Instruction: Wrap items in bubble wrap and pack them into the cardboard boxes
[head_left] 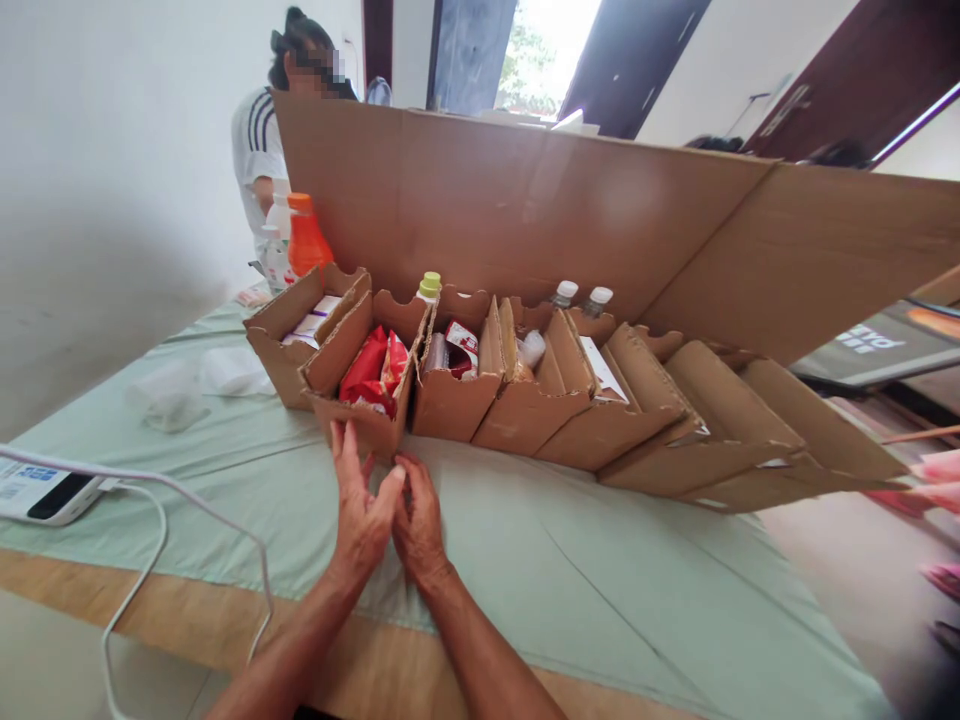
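Note:
My left hand (364, 515) is open, its fingers stretched up against the front of a cardboard box (360, 428) holding red snack packets (373, 372). Close beside it, my right hand (420, 515) has its fingers loosely bent, with the fingertips at the lower front corner of the same box. The two hands meet near the left thumb, and no object shows between them. To the left stands another cardboard box (289, 375) with white and purple packs inside. On the right, a cardboard box (454, 405) contains a red-and-white package (462, 350).
More cardboard boxes (637, 430) lean in a row to the right. A tall cardboard panel (525, 210) rises behind them. An orange bottle (306, 240) stands back left, near a person (255, 150). A white cable (161, 530) crosses the green cloth (525, 560) at left.

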